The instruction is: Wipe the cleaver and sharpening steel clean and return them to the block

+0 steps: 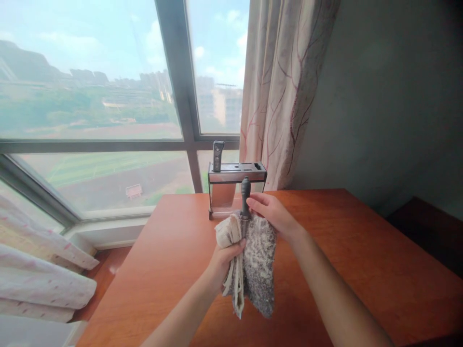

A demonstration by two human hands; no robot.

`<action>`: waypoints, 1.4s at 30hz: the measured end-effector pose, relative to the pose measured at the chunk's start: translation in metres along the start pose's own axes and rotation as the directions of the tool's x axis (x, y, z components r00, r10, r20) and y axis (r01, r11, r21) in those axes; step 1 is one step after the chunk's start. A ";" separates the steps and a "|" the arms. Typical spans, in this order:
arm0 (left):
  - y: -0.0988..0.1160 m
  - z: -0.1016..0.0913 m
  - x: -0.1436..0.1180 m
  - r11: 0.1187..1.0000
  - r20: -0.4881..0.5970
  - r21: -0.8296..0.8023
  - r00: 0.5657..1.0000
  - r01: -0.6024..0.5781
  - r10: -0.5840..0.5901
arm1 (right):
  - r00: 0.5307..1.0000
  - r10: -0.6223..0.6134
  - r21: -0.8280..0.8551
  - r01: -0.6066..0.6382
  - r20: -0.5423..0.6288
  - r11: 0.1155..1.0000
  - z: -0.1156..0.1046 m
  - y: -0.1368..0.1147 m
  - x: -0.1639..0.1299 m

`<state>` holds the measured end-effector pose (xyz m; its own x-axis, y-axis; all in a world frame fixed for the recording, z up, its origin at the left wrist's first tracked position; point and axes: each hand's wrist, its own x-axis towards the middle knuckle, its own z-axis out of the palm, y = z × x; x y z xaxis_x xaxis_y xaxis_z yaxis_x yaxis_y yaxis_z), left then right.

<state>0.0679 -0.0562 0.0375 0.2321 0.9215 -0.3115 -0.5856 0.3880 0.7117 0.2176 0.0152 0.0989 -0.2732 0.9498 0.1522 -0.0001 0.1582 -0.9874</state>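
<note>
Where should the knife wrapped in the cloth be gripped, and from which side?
Probably at its dark handle, the only bare part, standing upright above the cloth. Come from the right side, where the right hand already touches it; the blade is hidden inside the cloth, bunched in the left hand, and the knife rack stands close behind.

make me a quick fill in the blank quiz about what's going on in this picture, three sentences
1. The left hand wraps a ____ around the knife's blade.
2. The right hand holds the knife by its ____.
3. Behind the hands, on the orange table, the knife rack holds ____ other knife.

Missing words: towel; handle; one
</note>
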 end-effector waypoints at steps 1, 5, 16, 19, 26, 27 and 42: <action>0.000 -0.001 0.001 1.000 0.007 0.014 1.000 -0.005 0.005 | 1.000 0.005 0.015 -0.005 0.029 1.000 0.003 0.000 0.002; 0.001 -0.003 0.003 0.999 0.065 0.049 0.998 -0.001 -0.003 | 1.000 0.017 0.044 -0.016 -0.018 0.999 0.006 -0.004 0.005; -0.005 -0.006 0.002 0.974 0.080 0.222 0.997 -0.034 0.017 | 0.930 -0.165 0.025 0.183 -0.328 0.983 -0.026 -0.020 0.039; -0.005 -0.002 0.001 0.967 0.064 0.248 0.997 -0.049 0.034 | 0.915 -0.187 -0.005 0.198 -0.358 0.980 -0.039 -0.026 0.048; -0.001 0.004 -0.003 0.954 0.165 0.260 0.980 -0.151 0.111 | 0.865 -0.214 -0.025 0.228 -0.455 0.973 -0.070 -0.036 0.065; -0.001 0.003 -0.002 0.952 0.182 0.263 0.977 -0.159 0.112 | 0.856 -0.217 -0.017 0.237 -0.469 0.971 -0.074 -0.041 0.068; -0.005 -0.012 0.013 0.947 0.016 0.296 0.991 -0.128 0.129 | 0.580 -0.709 -0.524 0.490 -0.400 0.697 -0.092 -0.131 0.164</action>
<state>0.0648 -0.0468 0.0223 0.1669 0.9640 -0.2068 -0.3544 0.2544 0.8998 0.2610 0.1754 0.2576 0.2262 0.5470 0.8060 0.3705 0.7169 -0.5906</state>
